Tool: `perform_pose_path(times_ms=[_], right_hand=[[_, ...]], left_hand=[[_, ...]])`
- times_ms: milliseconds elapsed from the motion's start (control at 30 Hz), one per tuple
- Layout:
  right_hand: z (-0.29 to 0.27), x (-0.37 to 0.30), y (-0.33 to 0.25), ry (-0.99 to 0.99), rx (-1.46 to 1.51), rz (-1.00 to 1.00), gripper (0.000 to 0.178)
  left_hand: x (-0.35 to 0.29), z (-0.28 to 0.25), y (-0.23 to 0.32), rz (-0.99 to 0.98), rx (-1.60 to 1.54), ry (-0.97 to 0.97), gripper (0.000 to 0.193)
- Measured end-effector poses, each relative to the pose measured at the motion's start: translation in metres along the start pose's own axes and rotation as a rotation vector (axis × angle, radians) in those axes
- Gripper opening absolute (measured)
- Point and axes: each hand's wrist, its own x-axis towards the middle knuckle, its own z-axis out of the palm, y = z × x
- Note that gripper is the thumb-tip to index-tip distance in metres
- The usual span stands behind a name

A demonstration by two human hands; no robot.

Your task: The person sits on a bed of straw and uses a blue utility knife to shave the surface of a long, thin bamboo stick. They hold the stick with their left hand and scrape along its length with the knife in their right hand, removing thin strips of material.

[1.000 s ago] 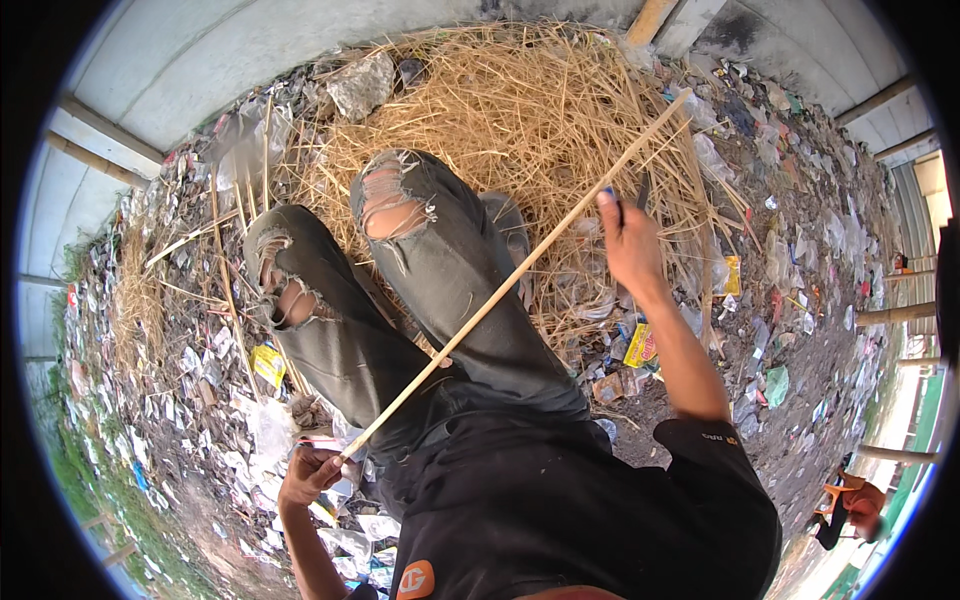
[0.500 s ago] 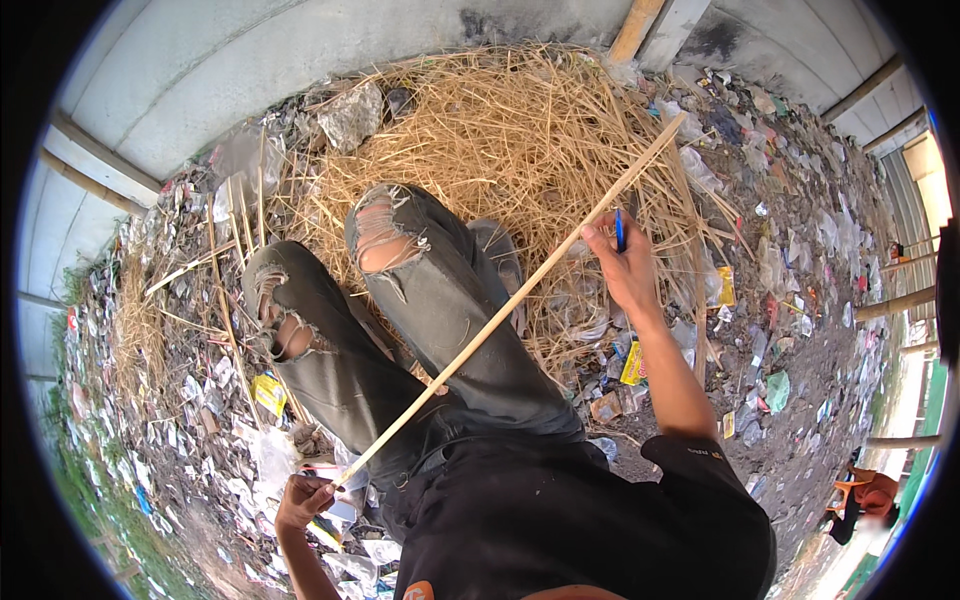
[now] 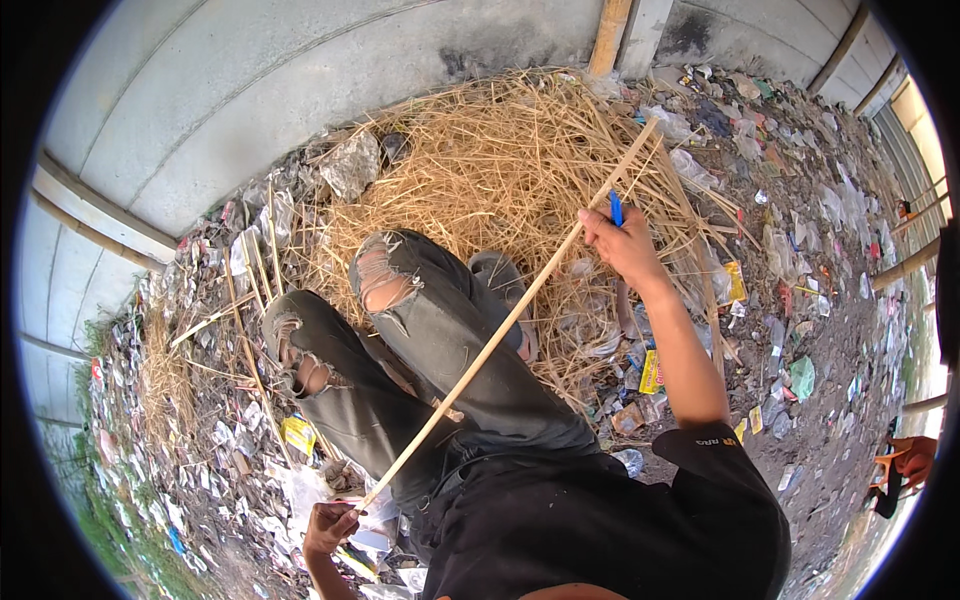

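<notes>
A long, pale bamboo strip [image 3: 478, 362] slants across my bent legs in torn dark trousers, from near my body at the lower left to the straw at the upper right. My left hand [image 3: 330, 527] closes on its near end in a pinch. Further up, my right hand [image 3: 622, 246] is closed, thumb and fingers against the strip. A small blue object [image 3: 616, 208] juts up from between the right hand's fingers; its kind is mostly hidden by the hand. Beneath the strip, a short pale wood piece [image 3: 447, 411] lies on my lap.
Dry straw [image 3: 500, 150] is heaped ahead of my feet, with a grey rock [image 3: 352, 166] at its left. More thin strips [image 3: 250, 350] stand and lie by my left knee. Plastic litter covers the dark ground. A grey panel wall [image 3: 300, 75] with a bamboo post [image 3: 608, 38] closes the far side.
The view has shifted a little, so legs and straw sit lower. My right fingers have drawn in closer along the strip, and the blue object has tilted. My left hand keeps its pinch.
</notes>
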Motion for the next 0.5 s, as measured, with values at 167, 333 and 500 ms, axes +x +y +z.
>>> perform_pose_path(times_ms=[167,333,500], right_hand=[[-0.021,0.014,-0.016,0.368,0.239,-0.161,0.040],[0.066,-0.007,-0.065,0.127,-0.071,-0.278,0.038],[0.127,-0.014,-0.099,-0.035,0.067,-0.401,0.033]], left_hand=[[-0.003,0.000,0.011,0.010,-0.112,-0.016,0.033],[0.027,0.061,0.070,0.250,-0.117,-0.074,0.040],[0.082,0.146,0.134,0.389,-0.288,-0.242,0.045]])
